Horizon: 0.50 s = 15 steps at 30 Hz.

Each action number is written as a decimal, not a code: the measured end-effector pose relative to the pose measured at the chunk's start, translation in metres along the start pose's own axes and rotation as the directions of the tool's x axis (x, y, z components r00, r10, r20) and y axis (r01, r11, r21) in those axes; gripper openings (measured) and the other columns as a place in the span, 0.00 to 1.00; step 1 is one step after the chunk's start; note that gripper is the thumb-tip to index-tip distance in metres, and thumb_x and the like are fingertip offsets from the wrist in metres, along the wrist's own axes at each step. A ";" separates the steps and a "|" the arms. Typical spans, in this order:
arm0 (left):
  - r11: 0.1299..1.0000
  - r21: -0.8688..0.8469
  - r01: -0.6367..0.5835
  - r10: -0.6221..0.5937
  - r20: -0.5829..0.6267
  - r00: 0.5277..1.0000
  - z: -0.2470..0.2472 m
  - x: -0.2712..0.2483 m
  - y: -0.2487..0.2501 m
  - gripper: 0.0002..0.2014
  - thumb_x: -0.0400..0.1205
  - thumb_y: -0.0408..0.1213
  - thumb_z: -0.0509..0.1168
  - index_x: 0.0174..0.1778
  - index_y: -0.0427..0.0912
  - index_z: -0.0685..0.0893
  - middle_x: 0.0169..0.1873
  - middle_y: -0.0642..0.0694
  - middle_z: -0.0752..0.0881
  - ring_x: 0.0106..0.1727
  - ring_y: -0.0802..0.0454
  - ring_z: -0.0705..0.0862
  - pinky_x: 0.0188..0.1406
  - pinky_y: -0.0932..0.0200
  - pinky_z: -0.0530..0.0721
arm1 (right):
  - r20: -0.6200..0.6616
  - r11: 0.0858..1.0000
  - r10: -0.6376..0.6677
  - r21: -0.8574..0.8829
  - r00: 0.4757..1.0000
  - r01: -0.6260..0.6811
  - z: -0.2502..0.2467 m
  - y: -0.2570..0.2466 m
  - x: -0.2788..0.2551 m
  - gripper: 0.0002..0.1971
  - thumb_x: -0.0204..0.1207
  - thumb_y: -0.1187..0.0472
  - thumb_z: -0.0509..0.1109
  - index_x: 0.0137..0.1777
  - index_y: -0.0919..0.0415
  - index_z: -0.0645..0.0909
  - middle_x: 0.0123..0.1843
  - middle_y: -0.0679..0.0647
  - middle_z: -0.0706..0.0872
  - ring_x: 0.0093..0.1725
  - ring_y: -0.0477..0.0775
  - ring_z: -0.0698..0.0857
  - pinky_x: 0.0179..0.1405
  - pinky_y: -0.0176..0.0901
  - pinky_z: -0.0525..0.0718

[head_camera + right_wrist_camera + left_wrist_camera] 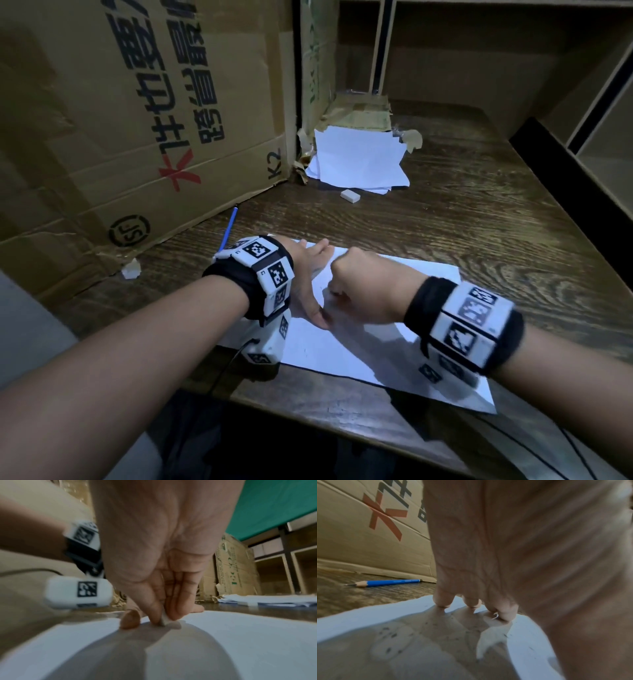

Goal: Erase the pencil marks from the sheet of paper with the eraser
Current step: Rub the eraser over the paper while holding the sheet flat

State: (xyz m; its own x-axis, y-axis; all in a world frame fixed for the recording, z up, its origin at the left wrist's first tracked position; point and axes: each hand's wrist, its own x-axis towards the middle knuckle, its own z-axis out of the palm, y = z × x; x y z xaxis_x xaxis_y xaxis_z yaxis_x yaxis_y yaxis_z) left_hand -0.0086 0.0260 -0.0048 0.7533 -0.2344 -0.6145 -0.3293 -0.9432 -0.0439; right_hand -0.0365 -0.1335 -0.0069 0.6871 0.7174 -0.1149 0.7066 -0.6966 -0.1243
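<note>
Two hands on one sheet, listed left to right.

Cardboard box [144, 130]: printed carton standing along the left of the wooden desk [479, 222]. Not involved.

Blue pencil [385, 583]: lies on the desk beside the box, just off the sheet's far left corner; a sideways sweep could knock it rolling.

Left hand [310, 274]: fingers straight and slightly spread, fingertips [442, 600] pressing the sheet of paper [342, 356] flat. Should this pressure slacken, the sheet would likely slide or buckle under the rubbing.

Crumbs and grey smears: scattered on the sheet near the left hand in the left wrist view. Dragging a palm across them risks smudging.

Right hand [359, 291]: fingers curled together, pinching a small white eraser [164, 619] whose tip meets the paper just beside the left thumb. Bearing down too hard could crease or tear the sheet.

Spare eraser [350, 196]: well apart, by the paper stack [356, 161].
</note>
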 end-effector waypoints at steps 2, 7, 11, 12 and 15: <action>0.999 -0.034 -0.002 0.002 -0.018 1.000 0.002 0.001 -0.001 0.73 0.62 0.73 0.76 0.86 0.51 0.28 0.85 0.58 0.29 0.87 0.48 0.33 0.84 0.36 0.47 | 0.024 0.996 -0.049 0.077 0.999 0.047 0.005 0.005 -0.010 0.22 0.78 0.55 0.69 0.22 0.50 0.69 0.27 0.50 0.74 0.30 0.50 0.72 0.35 0.53 0.80; 0.981 -0.189 -0.049 0.038 -0.062 0.997 0.009 -0.010 -0.006 0.71 0.65 0.68 0.78 0.88 0.49 0.33 0.86 0.57 0.31 0.86 0.54 0.31 0.84 0.48 0.43 | -0.028 0.990 -0.079 0.112 0.996 0.082 0.006 0.014 -0.010 0.19 0.79 0.54 0.67 0.25 0.52 0.74 0.29 0.53 0.81 0.29 0.49 0.73 0.39 0.57 0.83; 0.986 -0.167 -0.026 0.003 -0.132 0.991 0.021 -0.021 -0.012 0.65 0.69 0.72 0.72 0.89 0.47 0.38 0.88 0.53 0.36 0.88 0.52 0.39 0.85 0.50 0.49 | 0.021 0.993 -0.077 0.094 0.997 0.075 0.003 0.011 -0.009 0.14 0.79 0.54 0.67 0.35 0.58 0.87 0.33 0.53 0.85 0.33 0.52 0.77 0.40 0.53 0.83; 0.988 -0.157 -0.014 -0.009 -0.139 0.990 0.023 -0.023 -0.016 0.64 0.69 0.73 0.70 0.89 0.47 0.39 0.88 0.52 0.37 0.89 0.51 0.43 0.85 0.50 0.52 | 0.034 0.993 -0.083 0.089 0.996 0.080 0.002 0.012 -0.008 0.13 0.78 0.54 0.66 0.38 0.59 0.89 0.33 0.53 0.86 0.34 0.54 0.79 0.40 0.52 0.83; 0.985 -0.173 0.011 -0.032 -0.121 0.992 0.030 -0.025 -0.027 0.65 0.67 0.76 0.69 0.89 0.50 0.38 0.87 0.53 0.35 0.89 0.47 0.43 0.84 0.48 0.53 | 0.092 0.995 -0.095 0.048 0.991 0.091 -0.004 0.012 -0.002 0.14 0.76 0.52 0.65 0.41 0.59 0.90 0.33 0.56 0.87 0.36 0.58 0.81 0.39 0.52 0.82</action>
State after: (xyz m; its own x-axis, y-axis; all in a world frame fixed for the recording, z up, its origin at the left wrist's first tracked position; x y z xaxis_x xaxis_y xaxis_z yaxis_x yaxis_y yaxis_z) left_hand -0.0356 0.0640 -0.0124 0.8268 -0.2305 -0.5130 -0.2173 -0.9723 0.0865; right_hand -0.0285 -0.1436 -0.0039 0.5987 0.7775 -0.1924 0.7570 -0.6278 -0.1811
